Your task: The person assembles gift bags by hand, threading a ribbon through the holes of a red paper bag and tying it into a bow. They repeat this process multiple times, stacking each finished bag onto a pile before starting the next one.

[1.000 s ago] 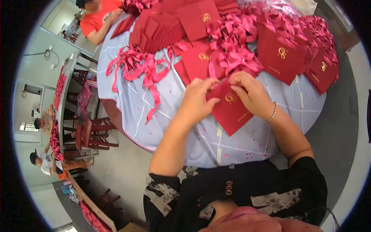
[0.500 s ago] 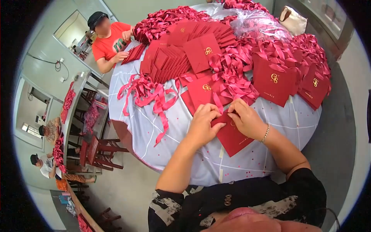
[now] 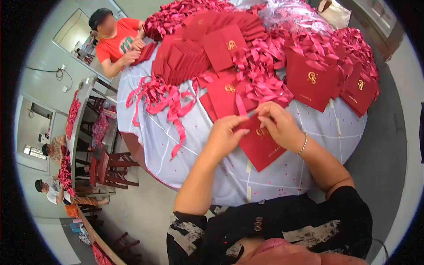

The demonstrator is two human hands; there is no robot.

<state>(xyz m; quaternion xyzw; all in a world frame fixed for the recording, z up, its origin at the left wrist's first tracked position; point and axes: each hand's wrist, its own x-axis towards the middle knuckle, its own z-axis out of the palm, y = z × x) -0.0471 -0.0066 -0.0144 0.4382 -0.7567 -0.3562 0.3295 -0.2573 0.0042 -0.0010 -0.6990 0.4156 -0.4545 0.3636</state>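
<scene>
A dark red paper bag (image 3: 261, 154) with gold lettering lies tilted in front of me, over the near part of the table. My left hand (image 3: 227, 137) pinches its upper left edge between thumb and fingers. At the top edge, my right hand (image 3: 282, 129), with a bracelet on the wrist, is closed on the bag with bent fingers, which hide part of the lettering. A pink ribbon (image 3: 240, 105) runs down to the bag between both hands. Just beyond lies another red bag (image 3: 223, 98) with the same gold letters.
Stacked red bags (image 3: 181, 66) and heaped pink ribbons (image 3: 265, 59) cover the far table. Loose ribbons (image 3: 165, 101) trail leftward over the pale tablecloth (image 3: 198, 176). Clear plastic (image 3: 291, 17) lies at the back. A person in an orange shirt (image 3: 119, 39) handles bags; wooden stools (image 3: 112, 170) stand left.
The view has shifted slightly, so the table's contents sit further left and higher. My right fingers have lifted and loosened a little at the bag's top edge. The co-worker's hands have come closer together.
</scene>
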